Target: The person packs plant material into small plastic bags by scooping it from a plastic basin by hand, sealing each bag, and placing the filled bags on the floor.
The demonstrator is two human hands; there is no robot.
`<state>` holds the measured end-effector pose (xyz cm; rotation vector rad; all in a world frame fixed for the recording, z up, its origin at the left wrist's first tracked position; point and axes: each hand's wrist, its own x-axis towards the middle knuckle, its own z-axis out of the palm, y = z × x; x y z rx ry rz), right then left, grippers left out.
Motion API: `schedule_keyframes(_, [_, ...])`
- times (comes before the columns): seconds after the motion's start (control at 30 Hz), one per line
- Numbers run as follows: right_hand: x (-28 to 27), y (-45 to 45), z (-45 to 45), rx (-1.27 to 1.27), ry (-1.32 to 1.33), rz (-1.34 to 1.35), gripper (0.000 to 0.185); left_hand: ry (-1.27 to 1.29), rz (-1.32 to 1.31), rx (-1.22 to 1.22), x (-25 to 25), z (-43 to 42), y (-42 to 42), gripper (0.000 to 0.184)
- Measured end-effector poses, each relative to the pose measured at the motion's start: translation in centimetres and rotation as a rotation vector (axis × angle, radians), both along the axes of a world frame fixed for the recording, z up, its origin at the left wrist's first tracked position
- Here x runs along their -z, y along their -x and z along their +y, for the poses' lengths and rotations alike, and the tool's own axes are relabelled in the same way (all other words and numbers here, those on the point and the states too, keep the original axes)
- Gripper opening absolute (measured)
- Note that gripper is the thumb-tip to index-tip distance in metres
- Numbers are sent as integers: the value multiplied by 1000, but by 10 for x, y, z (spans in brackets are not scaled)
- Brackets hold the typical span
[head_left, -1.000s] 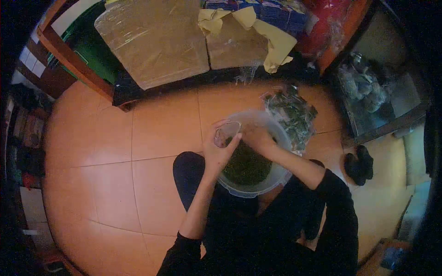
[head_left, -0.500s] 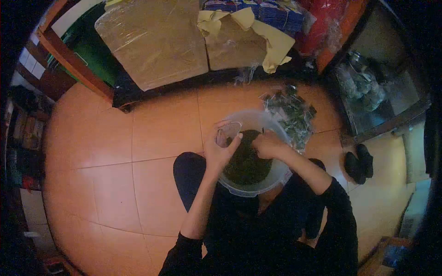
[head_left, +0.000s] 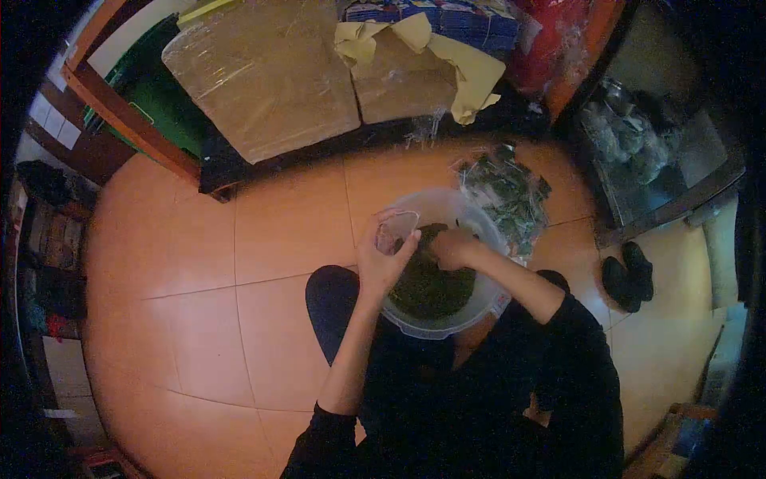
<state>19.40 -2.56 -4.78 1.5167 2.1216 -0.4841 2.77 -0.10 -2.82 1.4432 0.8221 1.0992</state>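
Note:
A translucent plastic tub point(head_left: 443, 326) rests between my knees. Dark green, crumbly material point(head_left: 431, 291), like dried herb, lies inside it. My left hand point(head_left: 383, 259) is closed around a small clear plastic bag point(head_left: 399, 229), its mouth spread and facing up at the tub's left rim. Inside the tub, my right hand point(head_left: 455, 249) is over the green material with its fingers curled down. Those fingertips are hidden, so what they grip cannot be made out.
Just past the tub, a pile of small clear packets with green contents point(head_left: 507, 195) lies on the tiled floor point(head_left: 183, 263). Plastic-wrapped cardboard boxes point(head_left: 263, 80) stand ahead. Black shoes point(head_left: 628, 277) sit at right, below a shelf with filled clear bags point(head_left: 630, 140).
My right hand has shifted slightly left and lower over the green material. My left hand still holds the bag in nearly the same place. The view has tilted a little.

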Motion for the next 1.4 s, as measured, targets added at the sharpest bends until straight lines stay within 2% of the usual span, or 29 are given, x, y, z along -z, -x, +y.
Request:
schedule_keyframes(0.07, [-17, -5, -4, 154, 29, 97, 22, 36, -7, 17, 5, 2, -1, 42])
schedule_keyframes(0.13, [-10, -16, -12, 183, -20, 165, 23, 70, -14, 32, 5, 1, -2, 42])
schedule_keyframes(0.23, [-7, -28, -22, 193, -162, 310, 24, -25, 73, -19, 0, -1, 1, 45])
schedule_keyframes(0.33, [-14, -33, -30, 192, -290, 396, 21, 18, 27, -13, -8, -7, 3, 45])
schedule_keyframes(0.4, [-28, -36, -37, 198, -328, 409, 20, 169, -19, -1, -12, -10, 5, 44])
schedule_keyframes(0.43, [-41, -36, -42, 221, -369, 430, 18, 162, -20, -1, -16, -13, 6, 44])
schedule_keyframes(0.5, [-62, -38, -51, 243, -418, 454, 16, 139, 229, -77, -23, -20, 8, 45])
schedule_keyframes(0.53, [-70, -40, -54, 280, -434, 455, 16, 132, 231, -77, -11, -18, 9, 45])
schedule_keyframes(0.57, [-73, -43, -57, 316, -449, 456, 16, 60, 129, -25, 12, -13, 9, 46])
schedule_keyframes(0.6, [-71, -46, -58, 318, -454, 456, 16, -10, 26, 31, 12, -10, 9, 46])
schedule_keyframes(0.67, [-61, -57, -61, 284, -575, 543, 16, -40, 99, 18, 14, -14, 12, 47])
schedule_keyframes(0.83, [-80, -61, -69, 339, -620, 560, 16, -145, 295, 5, -3, -20, 13, 48])
schedule_keyframes(0.9, [-83, -65, -71, 337, -640, 569, 16, -297, 443, -19, -2, -20, 12, 50])
schedule_keyframes(1.03, [-89, -72, -72, 401, -657, 556, 16, -231, 460, -24, 12, -20, 10, 51])
schedule_keyframes(1.1, [-89, -74, -72, 400, -689, 561, 15, -407, 453, -8, 17, -17, 8, 52])
schedule_keyframes(1.13, [-90, -74, -72, 410, -677, 559, 15, -409, 453, -6, 16, -18, 7, 52])
schedule_keyframes(1.2, [-92, -74, -73, 419, -667, 557, 15, -162, 466, 61, 13, -24, 4, 51])
schedule_keyframes(1.3, [-98, -71, -74, 410, -737, 546, 14, -225, 345, 87, 11, -29, -4, 53])
schedule_keyframes(1.4, [-115, -56, -75, 385, -739, 442, 15, -180, 404, 122, 12, -28, -8, 56])
